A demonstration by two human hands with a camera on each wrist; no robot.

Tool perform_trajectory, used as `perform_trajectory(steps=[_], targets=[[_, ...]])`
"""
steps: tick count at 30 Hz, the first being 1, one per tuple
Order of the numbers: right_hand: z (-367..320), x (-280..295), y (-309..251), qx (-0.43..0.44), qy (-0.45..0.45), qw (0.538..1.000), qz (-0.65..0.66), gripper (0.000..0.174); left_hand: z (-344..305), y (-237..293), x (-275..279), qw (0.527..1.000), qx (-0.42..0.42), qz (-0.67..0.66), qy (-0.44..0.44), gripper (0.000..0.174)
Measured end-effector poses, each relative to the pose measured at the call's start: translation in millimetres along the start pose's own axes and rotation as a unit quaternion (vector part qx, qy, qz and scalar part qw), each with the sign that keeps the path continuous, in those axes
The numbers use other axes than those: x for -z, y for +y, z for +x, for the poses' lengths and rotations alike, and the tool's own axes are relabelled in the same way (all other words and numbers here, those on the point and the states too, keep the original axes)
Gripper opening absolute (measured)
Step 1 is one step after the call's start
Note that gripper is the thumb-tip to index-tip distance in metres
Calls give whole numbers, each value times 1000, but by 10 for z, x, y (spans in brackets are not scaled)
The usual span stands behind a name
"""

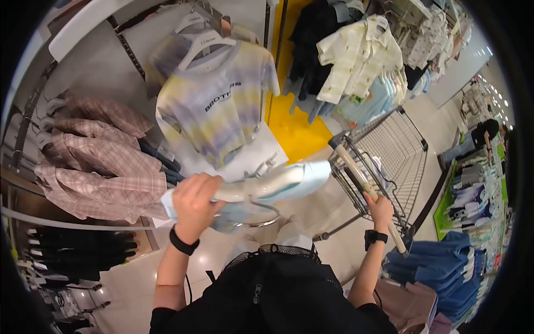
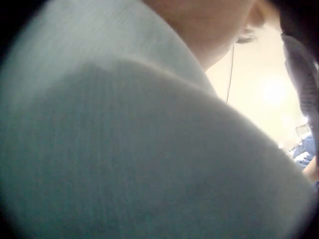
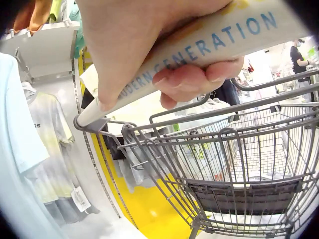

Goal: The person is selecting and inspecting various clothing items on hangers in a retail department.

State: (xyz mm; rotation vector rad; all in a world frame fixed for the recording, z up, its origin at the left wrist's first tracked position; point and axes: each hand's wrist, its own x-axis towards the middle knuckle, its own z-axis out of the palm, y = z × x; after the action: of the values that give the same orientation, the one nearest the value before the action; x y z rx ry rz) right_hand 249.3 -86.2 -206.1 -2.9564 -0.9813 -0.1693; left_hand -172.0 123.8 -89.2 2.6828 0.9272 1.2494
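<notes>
Left hand (image 1: 194, 203): fingers were curled over one end of a pale blue garment (image 1: 306, 181), which was held just left of the cart (image 1: 386, 158). Right hand (image 1: 380, 211): closed round the handle (image 1: 349, 166) of the cart, blue lettering on its pale bar.

The garment was judged light, soft and limp, not fragile, though apt to slip or fold if pinched at a thin edge. A hold at the shoulders or collar was thought surest. Whether a hanger was inside could not be told.

Fine ribbing was shown in the left wrist view; cream parts were noted from the head, where the cloth was blurred.

Farther left of the cart, a tie-dye T-shirt (image 1: 214, 106) was displayed; plaid shirts (image 1: 105, 150) were hung farther left again.
</notes>
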Motion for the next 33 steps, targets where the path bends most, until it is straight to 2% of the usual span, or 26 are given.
perform_trajectory(steps=[8,14,22,33], targets=[[851,-54,552,-13,-11,1000,13,61,402,385,-1046,999,5,-22,-38,33],[1622,-149,985,-5,37,999,4,65,801,777,-1822,999,17,-29,-33,33],[2596,-220,1407,-24,8,1000,16,66,1316,1213,-2776,998,7,-57,-39,33],[3584,-432,1755,-70,34,997,-7,65,1984,1465,-3647,986,-25,-111,-122,31]])
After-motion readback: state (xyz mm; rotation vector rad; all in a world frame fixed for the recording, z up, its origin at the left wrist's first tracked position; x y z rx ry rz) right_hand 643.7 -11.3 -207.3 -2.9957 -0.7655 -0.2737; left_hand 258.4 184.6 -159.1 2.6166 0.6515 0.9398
